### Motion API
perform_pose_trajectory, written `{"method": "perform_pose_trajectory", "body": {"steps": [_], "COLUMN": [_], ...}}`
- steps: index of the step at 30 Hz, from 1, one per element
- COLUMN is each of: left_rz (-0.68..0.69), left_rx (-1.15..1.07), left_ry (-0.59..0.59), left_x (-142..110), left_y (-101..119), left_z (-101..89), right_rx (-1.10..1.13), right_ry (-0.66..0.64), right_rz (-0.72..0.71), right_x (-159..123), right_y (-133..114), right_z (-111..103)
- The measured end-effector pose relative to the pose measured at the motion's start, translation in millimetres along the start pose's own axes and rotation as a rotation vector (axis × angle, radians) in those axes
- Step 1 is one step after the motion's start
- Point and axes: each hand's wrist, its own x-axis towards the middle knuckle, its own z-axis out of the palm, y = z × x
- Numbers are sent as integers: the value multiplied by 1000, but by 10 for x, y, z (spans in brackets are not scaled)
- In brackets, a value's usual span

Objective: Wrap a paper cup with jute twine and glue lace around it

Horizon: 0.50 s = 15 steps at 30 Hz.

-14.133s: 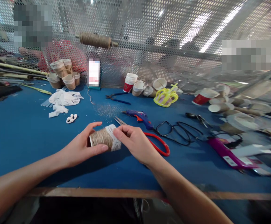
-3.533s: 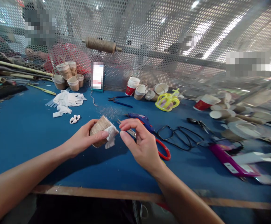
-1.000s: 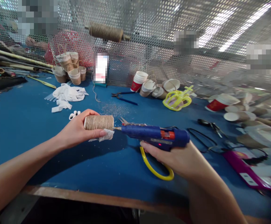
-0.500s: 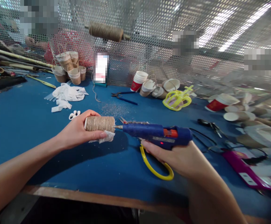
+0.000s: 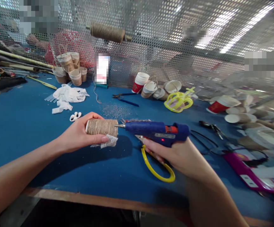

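My left hand [image 5: 80,134] is closed around a twine-wrapped cup [image 5: 101,127], which lies on its side in the air above the table. A strip of white cloth [image 5: 110,141] hangs at the cup's lower edge, beneath my thumb. In my right hand [image 5: 172,151] is a blue glue gun [image 5: 148,130], its red light lit. The gun's metal nozzle points left and meets the cup's right end, or nearly so; I cannot tell whether they touch. Below my right hand lie scissors with a yellow handle [image 5: 154,170], partly hidden by the hand and the gun.
Blue-handled pliers [image 5: 127,99], white cloth scraps [image 5: 71,94] and several small wrapped baskets [image 5: 67,67] lie farther back. Paper cups [image 5: 140,82] and a yellow crown-shaped frame [image 5: 178,102] stand by the mesh panel. At right are a purple power strip [image 5: 243,170] and cables.
The glue gun and my right hand have shifted slightly, with the gun's rear end now higher and farther left. The cup has moved a little to the right in my left hand.
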Motion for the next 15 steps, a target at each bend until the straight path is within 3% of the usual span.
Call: {"method": "perform_pose_trajectory", "body": {"steps": [10, 15], "left_rz": [5, -3], "left_rx": [30, -4], "left_ry": [29, 15], "left_x": [18, -1], "left_y": [0, 18], "left_z": [-15, -2], "right_rx": [-25, 13], "right_ry": [-40, -7], "right_rz": [60, 14], "right_x": [-8, -5], "right_y": [41, 12], "right_z": [2, 11]}}
